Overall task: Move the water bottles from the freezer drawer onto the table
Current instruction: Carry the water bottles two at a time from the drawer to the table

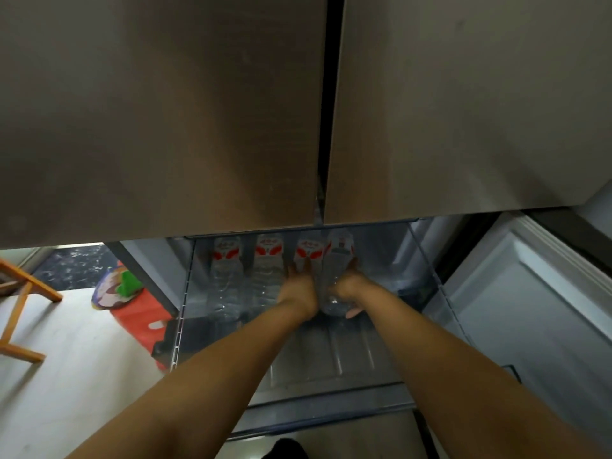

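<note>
In the pulled-out freezer drawer (331, 356) below two closed fridge doors (159, 111), four clear water bottles with red-and-white labels are lying side by side, caps pointing away from me. I am reaching both bare arms down into it.

My right hand (347, 288) is wrapping around the rightmost bottle (337, 270), fingers curled over its far side and thumb showing under its base; the bottle is sitting a little higher than its neighbours, so I judge it is being lifted. My left hand (298, 286) is lying on the third bottle (309, 251), fingers spread forward over its body. I cannot tell whether that hand is gripping yet or only resting.

The two left bottles (228, 276) are lying untouched, touching each other. The near half of the drawer floor is showing bare ribbing.

To the left, on the pale floor, I am seeing a wooden stool leg (23, 293) and a colourful bag (116, 286) beside the fridge. The table itself is not in view, so all four bottles are waiting to be carried.
</note>
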Action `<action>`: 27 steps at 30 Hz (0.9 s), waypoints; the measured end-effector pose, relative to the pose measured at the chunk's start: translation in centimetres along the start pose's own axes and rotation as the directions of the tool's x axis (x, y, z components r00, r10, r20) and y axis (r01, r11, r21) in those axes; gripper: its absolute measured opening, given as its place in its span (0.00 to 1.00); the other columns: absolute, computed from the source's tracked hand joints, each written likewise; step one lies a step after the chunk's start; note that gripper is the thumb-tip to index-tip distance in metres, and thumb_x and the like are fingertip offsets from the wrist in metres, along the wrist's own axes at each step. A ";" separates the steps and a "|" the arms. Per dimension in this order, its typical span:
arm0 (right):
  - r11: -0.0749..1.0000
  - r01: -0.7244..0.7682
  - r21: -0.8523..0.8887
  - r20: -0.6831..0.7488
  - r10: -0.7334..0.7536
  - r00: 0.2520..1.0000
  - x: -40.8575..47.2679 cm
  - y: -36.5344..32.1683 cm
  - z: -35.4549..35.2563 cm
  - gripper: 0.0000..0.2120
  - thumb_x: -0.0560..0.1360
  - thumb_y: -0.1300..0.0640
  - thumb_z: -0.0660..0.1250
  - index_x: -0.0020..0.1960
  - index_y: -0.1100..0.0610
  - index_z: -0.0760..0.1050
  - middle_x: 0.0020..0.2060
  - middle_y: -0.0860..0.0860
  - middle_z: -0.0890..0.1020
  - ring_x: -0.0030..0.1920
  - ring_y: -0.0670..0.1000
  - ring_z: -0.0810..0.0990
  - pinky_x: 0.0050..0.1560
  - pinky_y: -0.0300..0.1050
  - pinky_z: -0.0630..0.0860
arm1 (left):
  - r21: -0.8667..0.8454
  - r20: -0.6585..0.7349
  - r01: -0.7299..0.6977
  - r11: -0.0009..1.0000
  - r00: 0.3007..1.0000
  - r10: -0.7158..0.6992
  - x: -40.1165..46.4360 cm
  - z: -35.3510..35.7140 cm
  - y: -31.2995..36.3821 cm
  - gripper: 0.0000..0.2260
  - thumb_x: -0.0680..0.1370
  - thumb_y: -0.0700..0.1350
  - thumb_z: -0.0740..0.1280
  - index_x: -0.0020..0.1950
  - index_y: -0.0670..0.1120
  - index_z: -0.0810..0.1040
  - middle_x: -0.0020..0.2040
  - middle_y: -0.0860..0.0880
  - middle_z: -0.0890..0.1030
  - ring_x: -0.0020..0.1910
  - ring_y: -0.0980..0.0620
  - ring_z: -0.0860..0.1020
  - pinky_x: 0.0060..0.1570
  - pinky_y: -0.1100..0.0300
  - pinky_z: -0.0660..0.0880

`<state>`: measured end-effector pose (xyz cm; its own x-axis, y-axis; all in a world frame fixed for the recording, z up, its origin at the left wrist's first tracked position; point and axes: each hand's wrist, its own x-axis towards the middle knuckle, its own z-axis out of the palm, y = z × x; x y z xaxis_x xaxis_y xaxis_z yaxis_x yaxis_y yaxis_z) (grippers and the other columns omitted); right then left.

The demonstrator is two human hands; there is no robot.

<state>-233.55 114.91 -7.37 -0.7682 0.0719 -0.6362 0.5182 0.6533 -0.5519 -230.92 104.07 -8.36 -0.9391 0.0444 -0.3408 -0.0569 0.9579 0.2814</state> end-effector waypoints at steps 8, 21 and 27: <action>0.979 -0.151 -0.136 0.217 0.178 0.960 -2.9 2.0 -0.7 0.25 0.75 0.54 0.71 0.68 0.60 0.68 0.62 0.61 0.77 0.60 0.63 0.79 0.54 0.57 0.79 | -0.103 0.085 0.155 0.982 0.986 -0.147 -1.9 0.2 0.4 0.31 0.77 0.45 0.66 0.76 0.43 0.56 0.72 0.38 0.63 0.69 0.39 0.66 0.66 0.47 0.68; 0.992 0.014 0.128 -0.087 -0.003 0.996 3.8 2.1 1.0 0.39 0.67 0.44 0.75 0.70 0.59 0.64 0.62 0.57 0.77 0.58 0.57 0.79 0.56 0.47 0.77 | -0.540 0.184 0.334 0.773 0.943 -0.279 4.5 0.4 0.9 0.34 0.76 0.58 0.64 0.76 0.48 0.54 0.70 0.41 0.67 0.67 0.43 0.70 0.70 0.50 0.65; 0.926 -0.052 0.375 0.015 0.050 0.999 3.0 3.0 -0.6 0.25 0.67 0.48 0.73 0.58 0.61 0.75 0.52 0.57 0.82 0.51 0.55 0.81 0.59 0.51 0.78 | -0.559 0.134 0.245 0.792 0.970 -0.205 3.7 0.0 0.2 0.23 0.74 0.57 0.68 0.64 0.47 0.70 0.56 0.47 0.77 0.52 0.49 0.77 0.58 0.56 0.75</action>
<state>-234.54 117.55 -10.60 -0.7358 0.0929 -0.6708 0.6603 0.3181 -0.6802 -234.43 104.41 -9.58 -0.8533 -0.1151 -0.5085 -0.4643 0.6113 0.6408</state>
